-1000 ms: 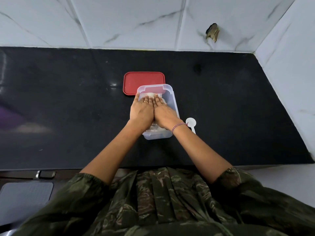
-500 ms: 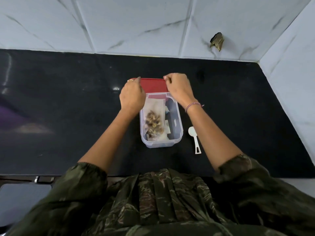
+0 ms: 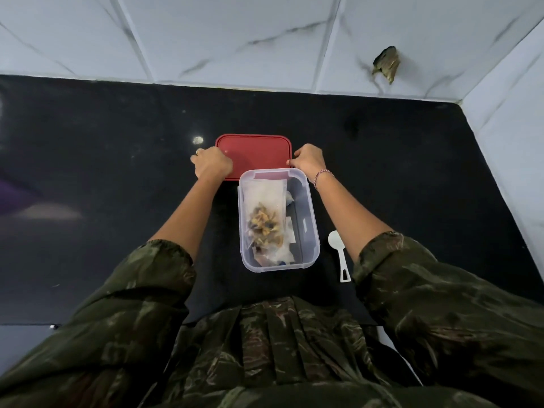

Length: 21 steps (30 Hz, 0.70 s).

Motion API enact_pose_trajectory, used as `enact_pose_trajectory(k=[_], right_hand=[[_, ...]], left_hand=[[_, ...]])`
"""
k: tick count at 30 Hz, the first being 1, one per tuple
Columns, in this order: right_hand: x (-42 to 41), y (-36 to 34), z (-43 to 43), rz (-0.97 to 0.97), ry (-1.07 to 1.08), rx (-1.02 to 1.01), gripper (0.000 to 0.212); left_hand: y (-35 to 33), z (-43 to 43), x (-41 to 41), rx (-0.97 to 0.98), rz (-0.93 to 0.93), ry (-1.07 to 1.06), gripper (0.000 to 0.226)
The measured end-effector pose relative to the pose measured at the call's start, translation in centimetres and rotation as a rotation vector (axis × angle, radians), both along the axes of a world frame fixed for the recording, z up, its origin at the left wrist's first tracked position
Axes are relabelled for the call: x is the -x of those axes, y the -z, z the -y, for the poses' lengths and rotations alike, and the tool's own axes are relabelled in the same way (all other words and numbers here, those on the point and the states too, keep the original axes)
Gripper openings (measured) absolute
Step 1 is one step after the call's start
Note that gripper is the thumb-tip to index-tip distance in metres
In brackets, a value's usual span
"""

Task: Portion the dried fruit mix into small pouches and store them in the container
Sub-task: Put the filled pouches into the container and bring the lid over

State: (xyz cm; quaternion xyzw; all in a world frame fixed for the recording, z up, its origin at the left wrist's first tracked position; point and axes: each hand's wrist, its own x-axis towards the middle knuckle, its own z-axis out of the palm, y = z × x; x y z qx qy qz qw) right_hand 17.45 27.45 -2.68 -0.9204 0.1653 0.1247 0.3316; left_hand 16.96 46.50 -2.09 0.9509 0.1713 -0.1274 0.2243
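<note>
Where a black counter (image 3: 117, 207) was spread beneath both hands, it was bounded beyond them and to the right of the right hand by a wall of pale marbled tiles (image 3: 235, 39). A broken patch (image 3: 386, 64) was seen in the tiles, well beyond the right hand. Both arms were covered above the elbow by dark camouflage sleeves (image 3: 426, 290).

A clear plastic container (image 3: 307, 213) was stood open on the counter between the two forearms, nearer the body than the hands. Just beyond it a red lid (image 3: 254, 153) was laid flat, its near edge hidden behind the container's far rim. The lid was spanned by the two hands. Its left edge was gripped by the left hand (image 3: 213, 166), the fingers curled over it. Its right near corner was pinched by the right hand (image 3: 309, 161), the fingers likewise curled. Whether the lid was raised off the counter could not be told.

A clear pouch (image 3: 265, 222) of dried fruit mix was laid in the left part of the container, with other pouches partly seen under it. A white plastic spoon (image 3: 339, 254) was left on the counter beside the right forearm, just right of the container. A red and white bracelet (image 3: 322, 175) was worn on the right wrist, and a ring (image 3: 199, 151) on the left hand.
</note>
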Motion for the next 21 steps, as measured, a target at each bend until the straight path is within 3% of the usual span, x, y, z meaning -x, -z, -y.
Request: enact_pose_trajectory(k=[10,16,21], right_hand=[[-1.0,1.5,0.5,-0.033,0.097,-0.109,0.039],[-0.3,1.3,1.3,0.081,0.368,-0.597,0.038],[-0.1,-1.1,1.6,0.203,0.386,-0.734,0.039]], left_hand=[[1.2,-0.8,-0.7,0.123,0.029,-0.111,0.033],[1.0,-1.1,0.2,0.239,0.187,-0.266,0.041],[-0.2,-0.9,-0.2,0.436,0.317,-0.414,0.038]])
